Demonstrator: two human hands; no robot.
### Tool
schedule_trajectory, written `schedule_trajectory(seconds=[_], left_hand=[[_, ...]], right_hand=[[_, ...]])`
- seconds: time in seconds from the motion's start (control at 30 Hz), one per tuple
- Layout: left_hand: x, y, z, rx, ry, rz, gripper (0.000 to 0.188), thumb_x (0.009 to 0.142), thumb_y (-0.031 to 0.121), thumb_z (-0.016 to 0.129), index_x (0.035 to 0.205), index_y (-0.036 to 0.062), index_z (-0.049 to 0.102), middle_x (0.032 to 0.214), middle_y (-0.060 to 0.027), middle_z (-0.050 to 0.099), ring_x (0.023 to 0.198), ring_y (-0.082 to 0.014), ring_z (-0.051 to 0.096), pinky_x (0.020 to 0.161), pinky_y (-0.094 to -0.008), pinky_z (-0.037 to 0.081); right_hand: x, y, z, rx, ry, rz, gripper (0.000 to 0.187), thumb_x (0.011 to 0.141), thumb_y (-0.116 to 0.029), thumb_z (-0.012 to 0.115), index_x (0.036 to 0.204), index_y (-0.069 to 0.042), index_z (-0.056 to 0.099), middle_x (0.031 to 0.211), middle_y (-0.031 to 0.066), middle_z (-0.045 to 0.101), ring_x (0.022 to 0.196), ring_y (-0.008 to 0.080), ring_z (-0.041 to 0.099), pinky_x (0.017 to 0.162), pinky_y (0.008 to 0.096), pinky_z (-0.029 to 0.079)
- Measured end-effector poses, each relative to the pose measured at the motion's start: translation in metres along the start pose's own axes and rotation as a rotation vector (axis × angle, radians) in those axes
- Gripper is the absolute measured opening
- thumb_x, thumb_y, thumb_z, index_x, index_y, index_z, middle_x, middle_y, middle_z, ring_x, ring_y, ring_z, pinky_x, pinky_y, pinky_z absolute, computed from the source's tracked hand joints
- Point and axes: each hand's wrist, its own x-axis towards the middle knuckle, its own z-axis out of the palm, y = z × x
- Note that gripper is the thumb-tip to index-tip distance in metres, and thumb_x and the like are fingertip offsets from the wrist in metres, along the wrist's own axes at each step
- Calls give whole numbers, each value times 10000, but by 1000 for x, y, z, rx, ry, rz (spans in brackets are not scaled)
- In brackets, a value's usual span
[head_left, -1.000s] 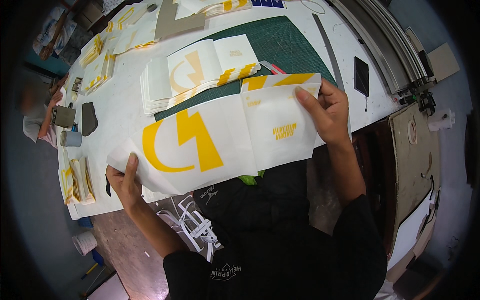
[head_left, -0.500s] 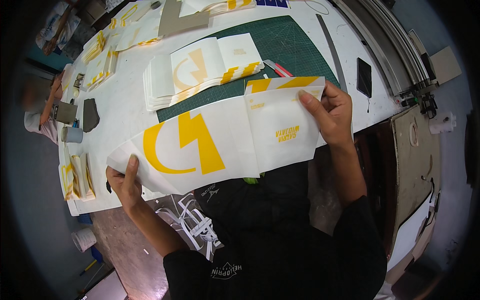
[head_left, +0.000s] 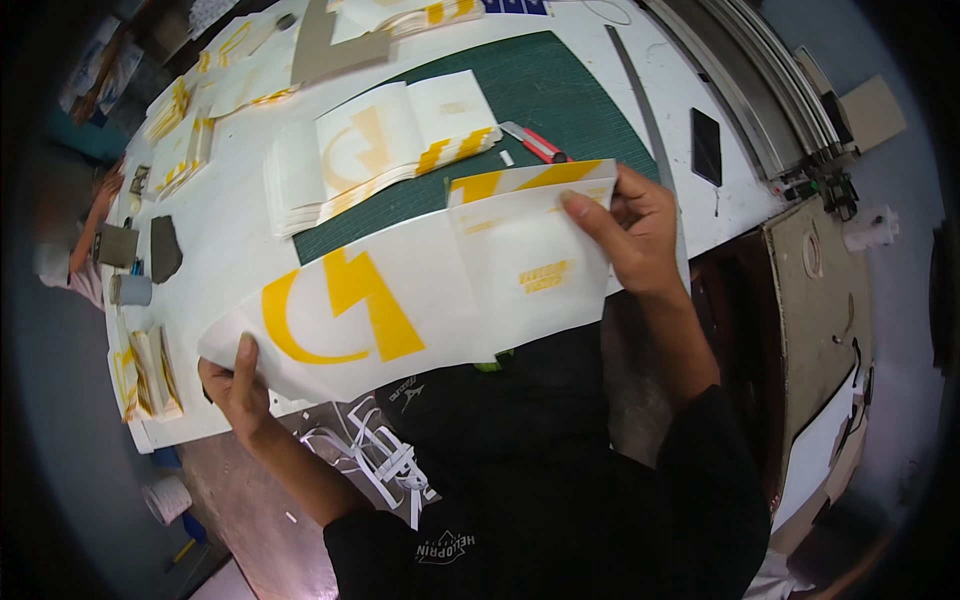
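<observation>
Stretched between my two hands is a long white printed paper sheet (head_left: 440,265) with yellow shapes, creased into panels. My left hand (head_left: 237,388) pinches its left end, thumb on top. At the upper right corner my right hand (head_left: 635,225) grips it, thumb over the printed face and the other fingers behind. The sheet's far edge at the right is folded up, showing yellow stripes. Just beyond it, a stack of similar printed sheets (head_left: 365,140) lies partly on a green cutting mat (head_left: 560,90). A red utility knife (head_left: 535,143) rests on the mat beside the stack.
A metal ruler (head_left: 640,100) and a black phone (head_left: 706,147) lie at the right, near a long metal rail (head_left: 740,85). More printed stacks (head_left: 180,155) stand at the far left. Another person's arm (head_left: 92,220) reaches the table's left edge. Paper offcuts (head_left: 375,455) hang below the table.
The view has shifted, so the table contents sit a little further left. Both hands keep hold of the sheet, whose right panel is now blurred by motion.
</observation>
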Motion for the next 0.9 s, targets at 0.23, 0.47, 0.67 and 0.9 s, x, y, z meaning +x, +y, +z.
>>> schedule_trajectory(seconds=[0.23,0.47,0.67,0.9], left_hand=[[4,2,4,-10,-24,-10,391,963,78,720,1301,-90,617,1227,-137,713,1112,-196,660,1028,-328,455],[3,10,15,-11,33,15,303,945,89,742,1168,-101,665,1066,-137,739,937,-172,679,902,-301,503],[0,9,13,-17,56,12,296,937,87,753,1161,-90,672,1064,-136,741,933,-168,680,897,-304,504],[-5,5,-1,-13,-35,-11,329,959,69,727,1244,-68,638,1171,-121,710,1045,-176,667,968,-316,481]], right_hand=[[-1,-1,-1,43,-30,2,223,987,-46,726,1158,91,683,1029,159,765,887,153,756,741,269,609],[-3,-1,-1,59,-69,1,233,991,-37,716,1174,102,676,1045,162,763,894,151,752,761,279,616],[-3,-1,0,38,-76,-18,247,995,-29,704,1206,97,672,1057,159,762,910,154,748,783,278,608],[-5,5,-3,40,-72,10,315,982,-19,718,1269,97,663,1119,158,747,983,155,719,867,301,581]])
